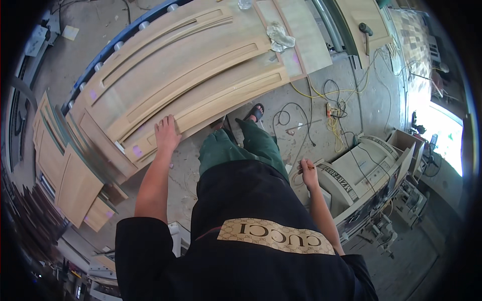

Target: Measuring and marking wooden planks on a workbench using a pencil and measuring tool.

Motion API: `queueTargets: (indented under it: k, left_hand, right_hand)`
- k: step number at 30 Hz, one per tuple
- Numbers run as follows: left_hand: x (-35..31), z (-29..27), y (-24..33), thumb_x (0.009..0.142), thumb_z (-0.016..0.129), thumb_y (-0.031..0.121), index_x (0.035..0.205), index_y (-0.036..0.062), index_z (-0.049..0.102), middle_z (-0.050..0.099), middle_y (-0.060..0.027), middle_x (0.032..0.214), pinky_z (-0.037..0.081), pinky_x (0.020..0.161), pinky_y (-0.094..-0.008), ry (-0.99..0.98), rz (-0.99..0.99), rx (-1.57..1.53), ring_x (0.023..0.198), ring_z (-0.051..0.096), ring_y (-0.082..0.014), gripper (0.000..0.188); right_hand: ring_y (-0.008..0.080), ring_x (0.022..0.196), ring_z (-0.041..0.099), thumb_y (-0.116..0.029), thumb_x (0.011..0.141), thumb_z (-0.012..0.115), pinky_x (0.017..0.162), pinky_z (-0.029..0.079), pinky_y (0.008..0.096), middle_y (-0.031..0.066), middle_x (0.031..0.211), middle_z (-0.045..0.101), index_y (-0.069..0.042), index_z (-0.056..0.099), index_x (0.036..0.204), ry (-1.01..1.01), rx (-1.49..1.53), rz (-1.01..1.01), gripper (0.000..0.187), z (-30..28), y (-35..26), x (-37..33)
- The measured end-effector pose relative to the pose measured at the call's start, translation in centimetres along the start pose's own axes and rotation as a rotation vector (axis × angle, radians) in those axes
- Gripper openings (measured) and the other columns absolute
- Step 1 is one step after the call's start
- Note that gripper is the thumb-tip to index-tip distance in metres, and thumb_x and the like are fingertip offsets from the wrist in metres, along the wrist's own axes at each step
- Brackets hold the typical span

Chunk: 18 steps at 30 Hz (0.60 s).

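Observation:
My left hand (167, 134) lies on the near edge of a long, pale wooden door panel (211, 104) with a recessed groove, its fingers stretched out over the wood. Behind that panel, more grooved wooden panels (186, 84) rest on a broad flat board (145, 80). Down by my right side, my right hand (310, 176) is closed. A small, thin brown thing (312, 167) sticks out between its fingers; it is too small to name.
A crumpled white cloth (280, 37) lies on the board. Behind runs a blue-edged roller conveyor (99, 65). More panels (80, 185) lean at the left. Yellow and black cables (334, 113) cross the floor at right, near a grey machine (351, 170). A mallet (366, 34) lies far right.

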<state>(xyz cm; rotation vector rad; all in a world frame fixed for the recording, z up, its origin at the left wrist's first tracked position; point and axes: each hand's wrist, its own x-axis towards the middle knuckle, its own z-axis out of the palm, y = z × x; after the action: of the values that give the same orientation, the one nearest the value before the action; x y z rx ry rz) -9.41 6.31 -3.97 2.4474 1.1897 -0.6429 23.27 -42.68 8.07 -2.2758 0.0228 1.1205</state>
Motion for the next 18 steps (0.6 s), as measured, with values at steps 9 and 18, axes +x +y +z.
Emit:
queueTargets:
  k: [9,18]
  left_hand:
    - [0.6,-0.1,-1.0,0.073,0.084,0.016,0.142,0.0067,0.048,0.058,-0.0156,0.137,0.042,0.112,-0.0529,0.046,0.058,-0.043,0.132,0.056,-0.0365,0.078]
    - [0.1,-6.2,-3.4,0.071,0.086,0.022,0.142,0.0040,0.053,0.062,-0.0186,0.136,0.047,0.106,-0.0479,0.053,0.058,-0.025,0.128,0.060,-0.0360,0.080]
  right_hand:
    - [0.0136,0.069,0.062,-0.034,0.110,0.056,0.065,0.049,0.0304,0.0042,0.081,0.065,-0.005,0.064,0.094,0.108,0.183,0.092,0.034,1.2,4.1,-3.2]
    - [0.0128,0.066,0.061,-0.033,0.108,0.057,0.061,0.048,0.0299,0.0046,0.081,0.066,-0.005,0.065,0.095,0.129,0.263,0.178,0.031,3.1,6.4,-4.1]
